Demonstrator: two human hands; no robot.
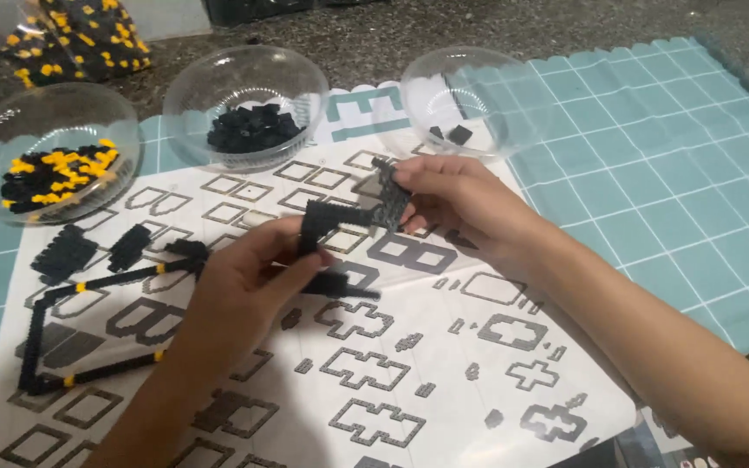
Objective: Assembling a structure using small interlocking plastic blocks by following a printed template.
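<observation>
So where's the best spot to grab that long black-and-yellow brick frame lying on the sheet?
Probably the long black-and-yellow frame is best pinched across its straight upper bar, from above. It lies flat on the instruction sheet, thin and bent at the corners, so lifting by an end may flex it.

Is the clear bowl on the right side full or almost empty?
Almost empty: the right clear bowl holds only two or three small black pieces, and its bare bottom shows through.
</observation>
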